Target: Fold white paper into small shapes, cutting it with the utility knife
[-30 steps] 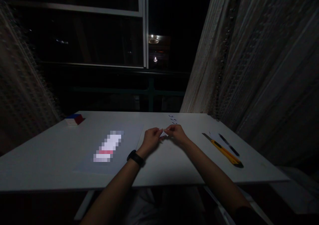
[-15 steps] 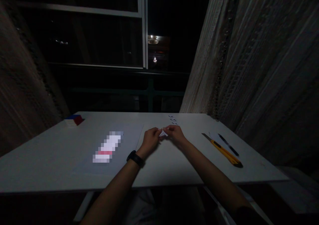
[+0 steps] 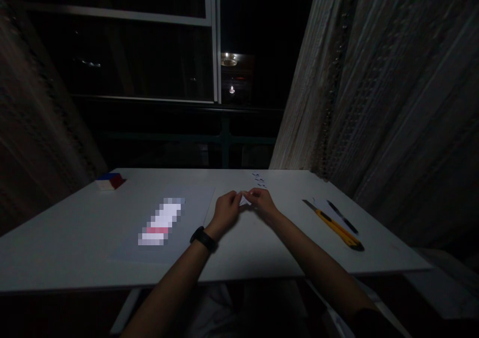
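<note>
Between my two hands is a small folded piece of white paper, held above the white table. My left hand pinches its left side; a black band circles that wrist. On the right side, the fingers of my right hand are closed on the same paper, thumb and fingertips together. Parts of the paper are hidden behind the fingers. Just beyond my hands lie several small paper pieces with dark marks, in a short row.
A yellow utility knife with its blade out lies at the right, beside a black pen on a pale paper strip. At the left, a blurred-out bright phone-like screen rests on a large white sheet. A coloured cube sits far left.
Both hands stay in nearly the same place, still pinching the paper. The paper's visible shape between the fingers differs slightly. The view has shifted very little.
</note>
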`<state>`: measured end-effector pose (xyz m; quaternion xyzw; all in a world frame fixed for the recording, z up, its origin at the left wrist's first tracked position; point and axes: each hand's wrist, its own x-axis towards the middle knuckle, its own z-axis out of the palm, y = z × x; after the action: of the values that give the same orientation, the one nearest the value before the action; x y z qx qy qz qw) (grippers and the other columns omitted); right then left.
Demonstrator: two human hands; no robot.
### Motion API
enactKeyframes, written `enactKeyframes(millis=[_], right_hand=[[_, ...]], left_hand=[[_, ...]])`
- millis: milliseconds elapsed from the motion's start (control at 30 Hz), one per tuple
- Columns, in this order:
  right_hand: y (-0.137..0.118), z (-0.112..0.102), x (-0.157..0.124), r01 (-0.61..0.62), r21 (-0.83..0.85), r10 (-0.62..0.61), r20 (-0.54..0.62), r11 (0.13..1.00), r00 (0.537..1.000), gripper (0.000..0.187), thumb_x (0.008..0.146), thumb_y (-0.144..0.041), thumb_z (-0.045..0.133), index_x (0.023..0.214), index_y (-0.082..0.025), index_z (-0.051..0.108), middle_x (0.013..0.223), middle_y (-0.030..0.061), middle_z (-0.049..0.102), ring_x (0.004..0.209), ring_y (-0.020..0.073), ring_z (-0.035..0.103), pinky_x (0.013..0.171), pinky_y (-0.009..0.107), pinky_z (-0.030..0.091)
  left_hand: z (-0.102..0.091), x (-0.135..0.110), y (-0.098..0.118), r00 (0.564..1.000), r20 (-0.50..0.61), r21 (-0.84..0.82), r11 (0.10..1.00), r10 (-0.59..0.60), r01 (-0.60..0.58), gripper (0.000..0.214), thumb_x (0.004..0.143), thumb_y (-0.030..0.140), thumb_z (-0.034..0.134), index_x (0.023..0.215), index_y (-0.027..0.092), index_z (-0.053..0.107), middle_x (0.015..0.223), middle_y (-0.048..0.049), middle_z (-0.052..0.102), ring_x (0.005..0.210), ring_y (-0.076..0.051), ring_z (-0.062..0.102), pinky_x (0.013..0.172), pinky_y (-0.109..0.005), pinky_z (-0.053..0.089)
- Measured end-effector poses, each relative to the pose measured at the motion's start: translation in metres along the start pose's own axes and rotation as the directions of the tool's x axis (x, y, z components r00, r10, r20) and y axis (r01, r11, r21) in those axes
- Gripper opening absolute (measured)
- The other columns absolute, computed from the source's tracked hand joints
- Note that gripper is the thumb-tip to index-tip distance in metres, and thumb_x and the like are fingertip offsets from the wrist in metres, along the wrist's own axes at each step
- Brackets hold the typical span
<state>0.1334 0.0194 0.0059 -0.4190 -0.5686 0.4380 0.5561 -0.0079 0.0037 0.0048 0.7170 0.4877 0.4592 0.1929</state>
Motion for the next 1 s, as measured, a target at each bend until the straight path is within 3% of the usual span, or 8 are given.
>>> enactKeyframes(millis=[100, 300, 433, 567, 700, 867, 1000], right_hand=[[0.003, 0.001, 0.000, 0.022, -0.052, -0.022, 0.004, 0.998, 1.000, 0.042, 0.057, -0.056, 0.068, 0.053, -0.017, 0.052, 0.045, -0.0041, 0.046, 0.044, 0.0088, 0.038, 0.044, 0.023, 0.027], [0.005, 0.003, 0.000, 0.186, -0.184, -0.202, -0.074, 0.965, 0.977, 0.043, 0.059, -0.056, 0.067, 0.050, -0.019, 0.047, 0.045, -0.0062, 0.038, 0.047, 0.0085, 0.033, 0.046, 0.023, 0.026], [-0.002, 0.003, -0.001, 0.127, -0.089, -0.130, -0.028, 0.988, 0.991, 0.044, 0.058, -0.059, 0.066, 0.053, -0.018, 0.050, 0.048, -0.0046, 0.044, 0.048, 0.0091, 0.039, 0.048, 0.023, 0.031], [-0.007, 0.001, -0.002, 0.031, 0.076, -0.035, 0.049, 0.997, 0.998, 0.044, 0.064, -0.061, 0.061, 0.072, -0.017, 0.057, 0.057, -0.0016, 0.056, 0.052, 0.0121, 0.051, 0.050, 0.024, 0.039], [-0.007, -0.002, -0.002, 0.039, 0.097, -0.041, 0.010, 0.994, 0.999, 0.046, 0.054, -0.046, 0.074, 0.086, -0.020, 0.052, 0.057, -0.0044, 0.058, 0.052, 0.0122, 0.053, 0.051, 0.024, 0.040], [-0.004, -0.003, -0.003, 0.093, 0.037, -0.091, -0.040, 0.995, 0.995, 0.042, 0.050, -0.035, 0.076, 0.076, -0.022, 0.046, 0.050, -0.0085, 0.053, 0.047, 0.0106, 0.050, 0.048, 0.023, 0.038], [-0.006, -0.003, -0.004, 0.101, 0.004, -0.101, 0.050, 0.995, 0.994, 0.036, 0.051, -0.032, 0.075, 0.069, -0.021, 0.045, 0.047, -0.0083, 0.052, 0.044, 0.0095, 0.048, 0.047, 0.022, 0.036]], left_hand=[[0.000, -0.001, 0.001, 1.000, -0.001, 0.014, 1.000, 0.002, -0.002, 0.039, 0.084, 0.046, 0.040, 0.058, 0.018, 0.046, 0.053, 0.0026, 0.046, 0.052, -0.011, 0.041, 0.051, -0.024, 0.024], [0.001, -0.002, 0.002, 1.000, -0.004, -0.071, 0.997, -0.004, 0.004, 0.036, 0.084, 0.045, 0.039, 0.061, 0.019, 0.045, 0.054, 0.0031, 0.047, 0.053, -0.011, 0.041, 0.051, -0.023, 0.025], [0.001, 0.000, 0.000, 0.999, -0.026, -0.081, 0.996, -0.028, 0.026, 0.038, 0.083, 0.047, 0.040, 0.059, 0.018, 0.045, 0.053, 0.0033, 0.045, 0.052, -0.011, 0.041, 0.050, -0.023, 0.026], [0.001, 0.004, -0.002, 0.995, -0.068, -0.163, 0.985, -0.071, 0.059, 0.039, 0.083, 0.049, 0.041, 0.060, 0.018, 0.047, 0.052, 0.0031, 0.047, 0.051, -0.011, 0.043, 0.049, -0.023, 0.029], [0.000, 0.006, -0.004, 0.991, -0.055, -0.300, 0.949, -0.124, 0.102, 0.042, 0.081, 0.053, 0.042, 0.059, 0.017, 0.047, 0.050, 0.0026, 0.049, 0.047, -0.011, 0.045, 0.047, -0.023, 0.032], [0.001, 0.005, -0.002, 0.986, 0.017, -0.379, 0.912, -0.167, 0.161, 0.046, 0.077, 0.058, 0.046, 0.064, 0.015, 0.053, 0.054, -0.0003, 0.055, 0.049, -0.012, 0.050, 0.046, -0.022, 0.035], [0.000, 0.005, 0.000, 0.981, 0.015, -0.353, 0.917, -0.194, 0.187, 0.044, 0.068, 0.057, 0.059, 0.072, 0.014, 0.060, 0.056, -0.0010, 0.058, 0.049, -0.012, 0.050, 0.045, -0.022, 0.035]])
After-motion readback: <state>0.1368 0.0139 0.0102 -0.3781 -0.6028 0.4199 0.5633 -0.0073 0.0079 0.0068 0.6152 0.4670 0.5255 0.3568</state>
